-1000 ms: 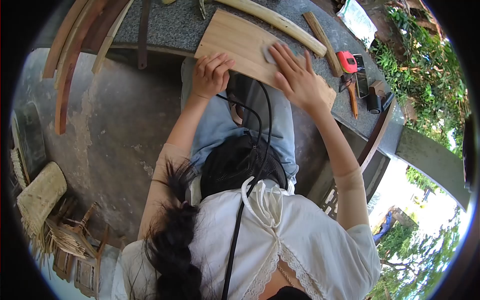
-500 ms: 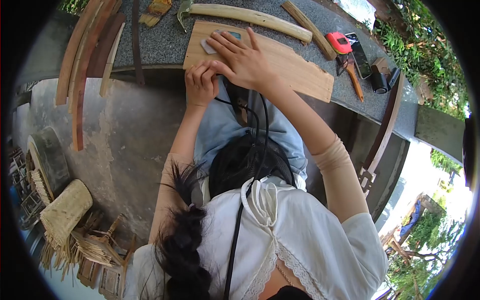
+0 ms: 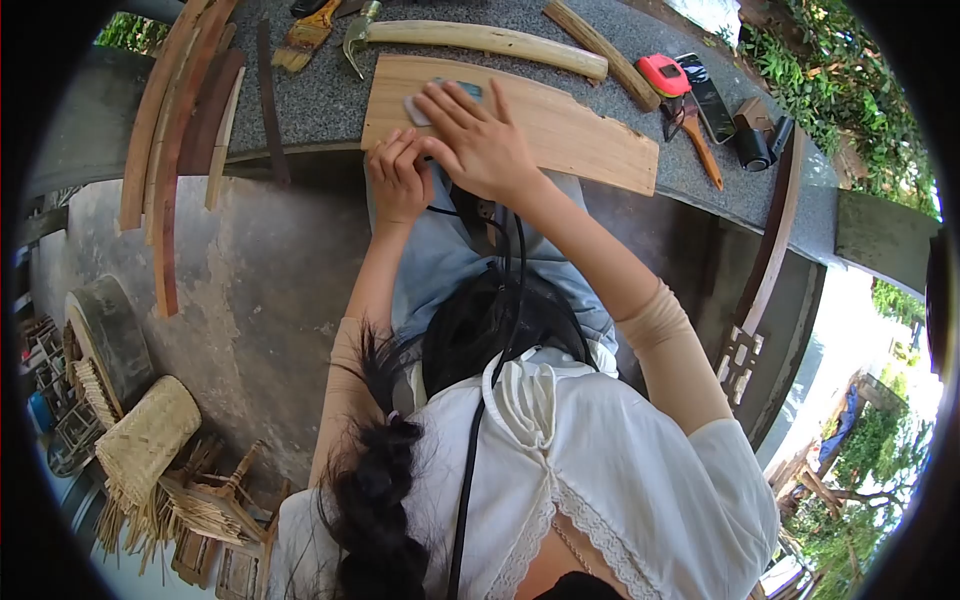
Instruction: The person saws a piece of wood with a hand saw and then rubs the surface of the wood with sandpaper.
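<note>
A flat wooden board (image 3: 590, 135) lies across the near edge of the grey stone table. My right hand (image 3: 480, 140) rests on it with fingers stretched out flat, over a small flat piece, whitish and teal (image 3: 416, 111). Most of that piece is hidden under the fingers. My left hand (image 3: 400, 180) has its fingers curled over the board's near edge at the left end, close against my right thumb. Just beyond the board lies a claw hammer (image 3: 480, 37) with a pale wooden handle, its head toward the left.
Long wood strips (image 3: 165, 150) overhang the table at left, near a brush (image 3: 305, 38). At right are a wooden stick (image 3: 600, 55), red tape measure (image 3: 663, 75), phone (image 3: 708, 100), wooden-handled brush (image 3: 702, 150) and black cylinder (image 3: 753, 150). Woven baskets (image 3: 150, 435) sit below left.
The whole view has shifted slightly, bringing more of the hammer head and the left brush into sight. Both hands keep nearly the same place on the board.
</note>
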`<action>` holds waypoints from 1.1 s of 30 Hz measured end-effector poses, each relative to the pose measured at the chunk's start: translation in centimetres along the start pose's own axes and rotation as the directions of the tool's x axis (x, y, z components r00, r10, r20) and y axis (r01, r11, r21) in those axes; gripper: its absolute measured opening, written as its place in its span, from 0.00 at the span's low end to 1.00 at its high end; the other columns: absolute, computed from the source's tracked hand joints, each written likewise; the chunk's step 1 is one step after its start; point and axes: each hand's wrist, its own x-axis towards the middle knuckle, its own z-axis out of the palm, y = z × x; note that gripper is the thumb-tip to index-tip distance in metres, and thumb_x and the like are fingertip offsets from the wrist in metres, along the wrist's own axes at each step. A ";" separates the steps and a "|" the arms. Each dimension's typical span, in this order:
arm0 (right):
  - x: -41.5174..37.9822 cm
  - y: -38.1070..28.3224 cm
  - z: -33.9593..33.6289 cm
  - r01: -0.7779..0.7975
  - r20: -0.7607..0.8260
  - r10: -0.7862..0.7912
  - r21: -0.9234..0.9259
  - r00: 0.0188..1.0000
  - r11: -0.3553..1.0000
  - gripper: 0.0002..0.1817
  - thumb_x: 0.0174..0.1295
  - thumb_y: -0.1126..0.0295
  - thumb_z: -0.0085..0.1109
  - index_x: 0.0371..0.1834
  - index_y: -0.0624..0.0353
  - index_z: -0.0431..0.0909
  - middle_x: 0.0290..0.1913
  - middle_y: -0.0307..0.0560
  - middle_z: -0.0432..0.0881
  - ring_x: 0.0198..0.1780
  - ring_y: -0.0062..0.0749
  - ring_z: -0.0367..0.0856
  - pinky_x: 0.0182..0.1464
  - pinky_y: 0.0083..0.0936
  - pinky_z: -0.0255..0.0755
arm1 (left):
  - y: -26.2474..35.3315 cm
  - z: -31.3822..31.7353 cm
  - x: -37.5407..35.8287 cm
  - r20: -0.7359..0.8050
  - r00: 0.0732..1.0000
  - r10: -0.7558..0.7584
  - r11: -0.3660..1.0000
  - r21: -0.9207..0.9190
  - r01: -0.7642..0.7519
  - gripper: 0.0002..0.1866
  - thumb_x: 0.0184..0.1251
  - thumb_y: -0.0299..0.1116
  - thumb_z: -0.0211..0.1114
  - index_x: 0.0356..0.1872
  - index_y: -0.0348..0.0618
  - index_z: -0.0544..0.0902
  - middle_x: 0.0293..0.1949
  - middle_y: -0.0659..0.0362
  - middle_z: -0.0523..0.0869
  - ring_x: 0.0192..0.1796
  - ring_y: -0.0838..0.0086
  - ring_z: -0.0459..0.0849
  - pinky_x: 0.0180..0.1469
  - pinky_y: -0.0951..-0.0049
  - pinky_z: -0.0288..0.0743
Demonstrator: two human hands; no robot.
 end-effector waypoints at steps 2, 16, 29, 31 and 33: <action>0.0 0.0 0.2 0.001 -0.025 -0.001 0.008 1.000 1.000 0.30 0.71 0.46 0.34 0.71 0.46 0.63 0.73 0.37 0.62 0.74 0.29 0.57 0.75 0.52 0.36 | -0.4 -0.3 -0.2 -0.018 1.000 -0.009 0.993 -0.114 0.007 0.19 0.59 0.24 0.57 0.53 0.48 0.72 0.54 0.59 0.77 0.58 0.63 0.74 0.61 0.57 0.64; -5.0 1.2 -2.6 -0.247 -0.017 0.247 -0.023 0.969 0.969 0.32 0.70 0.47 0.36 0.73 0.49 0.59 0.74 0.40 0.60 0.76 0.32 0.53 0.74 0.55 0.28 | 1.2 -3.0 1.8 0.120 0.986 -0.112 0.959 -0.247 0.139 0.12 0.69 0.28 0.50 0.51 0.41 0.72 0.53 0.52 0.78 0.59 0.57 0.74 0.63 0.54 0.60; -9.4 7.5 -7.6 -0.439 -0.300 0.517 0.292 0.802 0.850 0.10 0.68 0.62 0.52 0.42 0.55 0.77 0.29 0.49 0.78 0.29 0.41 0.79 0.31 0.35 0.70 | 6.4 -2.7 7.6 0.544 0.839 -0.006 0.998 -0.050 0.039 0.26 0.74 0.48 0.47 0.69 0.50 0.68 0.68 0.55 0.69 0.72 0.62 0.64 0.71 0.54 0.55; -10.2 8.6 -7.7 -0.552 -0.196 0.622 0.316 0.758 0.772 0.10 0.67 0.61 0.52 0.39 0.54 0.77 0.21 0.44 0.76 0.22 0.38 0.77 0.27 0.34 0.68 | 4.8 -3.2 8.1 0.560 0.827 -0.057 0.995 -0.037 0.094 0.26 0.75 0.49 0.44 0.69 0.49 0.68 0.68 0.54 0.70 0.72 0.60 0.64 0.71 0.52 0.55; -10.1 8.7 -7.1 -0.546 -0.217 0.607 0.283 0.764 0.788 0.10 0.67 0.60 0.53 0.37 0.53 0.77 0.18 0.42 0.75 0.21 0.37 0.77 0.25 0.33 0.67 | 2.3 -3.9 8.0 0.579 0.808 -0.110 0.989 -0.018 0.148 0.27 0.76 0.50 0.42 0.69 0.48 0.68 0.68 0.53 0.70 0.71 0.58 0.64 0.71 0.51 0.55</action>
